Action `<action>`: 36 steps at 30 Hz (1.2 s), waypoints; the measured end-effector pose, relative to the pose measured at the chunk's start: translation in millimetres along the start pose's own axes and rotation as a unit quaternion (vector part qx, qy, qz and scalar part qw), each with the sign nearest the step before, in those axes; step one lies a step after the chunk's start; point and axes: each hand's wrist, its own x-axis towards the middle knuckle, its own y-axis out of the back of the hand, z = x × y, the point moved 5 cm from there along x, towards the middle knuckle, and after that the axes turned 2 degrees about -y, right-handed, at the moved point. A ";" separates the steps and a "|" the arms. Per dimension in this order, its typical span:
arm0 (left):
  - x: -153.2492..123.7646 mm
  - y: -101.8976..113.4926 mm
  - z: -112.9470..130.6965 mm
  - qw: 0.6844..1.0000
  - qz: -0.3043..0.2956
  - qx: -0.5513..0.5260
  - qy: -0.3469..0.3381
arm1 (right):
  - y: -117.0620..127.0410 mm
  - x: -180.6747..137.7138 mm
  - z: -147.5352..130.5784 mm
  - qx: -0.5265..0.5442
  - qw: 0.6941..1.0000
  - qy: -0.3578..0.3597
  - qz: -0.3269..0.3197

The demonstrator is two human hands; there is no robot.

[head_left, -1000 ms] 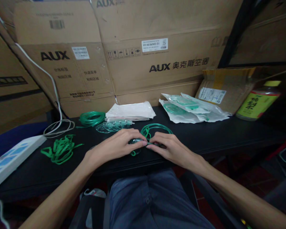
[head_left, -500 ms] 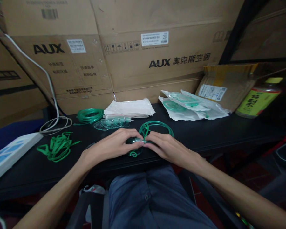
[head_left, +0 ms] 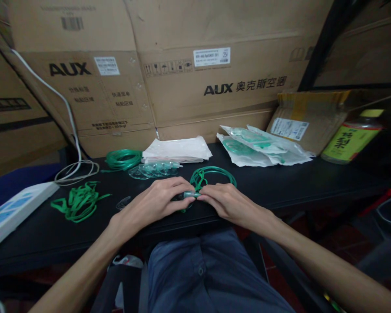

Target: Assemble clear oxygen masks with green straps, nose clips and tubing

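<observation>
My left hand [head_left: 156,202] and my right hand [head_left: 226,201] meet fingertip to fingertip over the front of the black table [head_left: 313,182]. Both are closed in a pinch on a small green and clear tube connector [head_left: 191,194]. A coil of green tubing [head_left: 213,176] lies just behind my fingers and runs into the connector. A clear mask part sits under my left fingers, mostly hidden.
Green elastic straps [head_left: 79,201] lie at the left, with another green tubing coil [head_left: 123,158] and clear masks [head_left: 154,169] behind. White plastic bags [head_left: 177,149] and packed masks [head_left: 260,146] sit near cardboard boxes [head_left: 215,78]. A yellow-capped bottle [head_left: 352,137] stands right; a white power strip [head_left: 13,208] lies left.
My fingertips have drawn closer together on the connector and lifted slightly off the mask part. Otherwise the table is unchanged.
</observation>
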 end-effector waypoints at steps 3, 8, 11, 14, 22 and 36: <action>-16.2 11.2 -8.6 0.995 0.054 0.078 -0.019 | 5.7 -2.5 6.5 0.004 0.999 -0.036 0.010; -34.3 17.3 -24.7 0.994 0.055 0.088 0.034 | 7.0 -5.0 6.6 -0.027 0.998 -0.056 0.012; -28.0 10.3 -19.4 0.996 0.025 0.080 0.037 | 6.1 -6.5 -0.2 -0.043 0.998 -0.029 0.031; -20.1 9.3 -14.0 0.993 0.012 0.099 0.062 | 12.0 -10.1 -0.3 -0.035 0.996 -0.043 0.070; 7.2 14.0 -8.8 0.988 0.034 0.100 0.110 | 22.1 -13.3 1.7 -0.114 0.986 -0.081 0.088; 81.0 -26.2 -28.3 0.966 -0.057 0.121 0.220 | 10.9 -39.3 -10.3 -0.211 0.970 -0.090 0.078</action>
